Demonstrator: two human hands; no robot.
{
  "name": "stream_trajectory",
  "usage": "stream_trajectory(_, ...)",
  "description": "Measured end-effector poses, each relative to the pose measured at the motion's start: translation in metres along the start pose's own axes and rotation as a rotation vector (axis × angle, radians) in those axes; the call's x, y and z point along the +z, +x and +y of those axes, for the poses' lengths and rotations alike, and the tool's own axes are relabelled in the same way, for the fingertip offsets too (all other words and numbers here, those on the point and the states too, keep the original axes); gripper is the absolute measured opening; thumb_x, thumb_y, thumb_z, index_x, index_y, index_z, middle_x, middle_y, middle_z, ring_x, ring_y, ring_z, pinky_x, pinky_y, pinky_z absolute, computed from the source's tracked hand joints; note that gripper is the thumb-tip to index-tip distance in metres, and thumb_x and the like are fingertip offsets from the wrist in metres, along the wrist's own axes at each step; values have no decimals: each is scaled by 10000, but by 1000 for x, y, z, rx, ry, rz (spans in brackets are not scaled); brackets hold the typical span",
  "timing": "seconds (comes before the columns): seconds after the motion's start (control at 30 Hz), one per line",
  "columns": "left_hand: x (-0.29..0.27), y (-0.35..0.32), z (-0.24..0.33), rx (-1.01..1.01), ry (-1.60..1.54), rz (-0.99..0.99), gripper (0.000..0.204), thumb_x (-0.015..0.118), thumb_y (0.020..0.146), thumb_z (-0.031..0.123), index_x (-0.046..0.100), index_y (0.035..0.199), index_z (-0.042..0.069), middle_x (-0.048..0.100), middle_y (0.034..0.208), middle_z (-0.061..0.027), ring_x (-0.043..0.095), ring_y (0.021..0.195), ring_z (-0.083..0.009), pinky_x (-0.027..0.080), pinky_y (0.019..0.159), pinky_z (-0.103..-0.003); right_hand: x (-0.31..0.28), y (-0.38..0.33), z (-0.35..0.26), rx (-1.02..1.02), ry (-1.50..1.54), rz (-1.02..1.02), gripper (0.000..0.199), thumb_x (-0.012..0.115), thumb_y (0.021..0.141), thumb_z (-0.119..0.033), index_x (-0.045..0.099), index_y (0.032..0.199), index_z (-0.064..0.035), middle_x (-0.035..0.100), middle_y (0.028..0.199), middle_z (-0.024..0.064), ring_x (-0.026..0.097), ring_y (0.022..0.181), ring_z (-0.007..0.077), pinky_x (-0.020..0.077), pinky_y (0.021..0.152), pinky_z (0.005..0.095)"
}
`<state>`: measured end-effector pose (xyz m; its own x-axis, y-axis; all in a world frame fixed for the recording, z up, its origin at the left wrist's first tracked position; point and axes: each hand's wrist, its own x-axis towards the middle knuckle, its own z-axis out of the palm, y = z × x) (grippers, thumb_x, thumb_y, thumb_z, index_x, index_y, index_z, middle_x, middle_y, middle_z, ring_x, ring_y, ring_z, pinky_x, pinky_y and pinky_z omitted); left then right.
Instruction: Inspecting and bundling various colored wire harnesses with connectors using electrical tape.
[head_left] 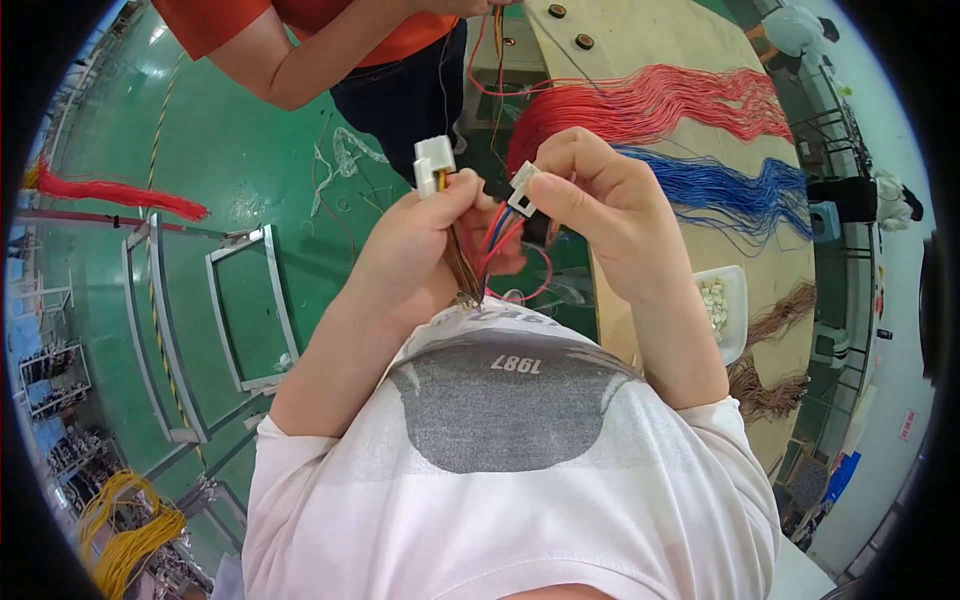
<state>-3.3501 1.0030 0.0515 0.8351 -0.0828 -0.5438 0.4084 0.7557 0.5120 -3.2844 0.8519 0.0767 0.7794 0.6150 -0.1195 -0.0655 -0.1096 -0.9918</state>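
Both of my hands are raised in front of my chest. My left hand is closed around a larger white plastic connector, which sticks up past the thumb with thin brown and yellow wires running down from it. Between the thumb and bent fingers of my right hand is a smaller white connector. Red and blue wires hang from this smaller connector and meet the other wires low by my shirt. The fingers of my left hand are partly hidden behind the wires.
On the right, a wooden table bears bundles of red wires, blue wires and brown wires. A white tray holds small pale parts. Across from me stands a person in orange. Grey metal frames stand at left.
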Motion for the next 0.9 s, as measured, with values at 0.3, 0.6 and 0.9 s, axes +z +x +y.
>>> stream_trajectory(0.3, -24, 24, 3, -194, 149, -185, 368, 443, 845, 409, 528, 819, 52, 467, 593, 12, 227, 377, -23, 156, 349, -186, -7, 13, -8, -246, -125, -128, 185, 567, 784, -149, 524, 805, 30, 417, 857, 22, 408, 762, 81, 326, 682, 206)
stream_trajectory(0.6, -20, 27, -17, -351, -67, -491, 284, 509, 816, 338, 540, 883, 64, 586, 806, -89, 496, 481, -69, 315, 354, -162, 0, 1, -9, -261, -140, -62, 153, 594, 746, -105, 529, 805, 20, 434, 884, 48, 428, 825, 114, 354, 715, 232)
stream_trajectory(0.9, -10, -5, 8, 671, 497, -316, 200, 685, 681, 135, 548, 788, 37, 509, 691, 11, 454, 507, -16, 342, 452, -157, 10, -5, -15, -264, -150, -58, 206, 603, 745, -154, 529, 814, 26, 396, 897, 64, 365, 831, 126, 308, 708, 223)
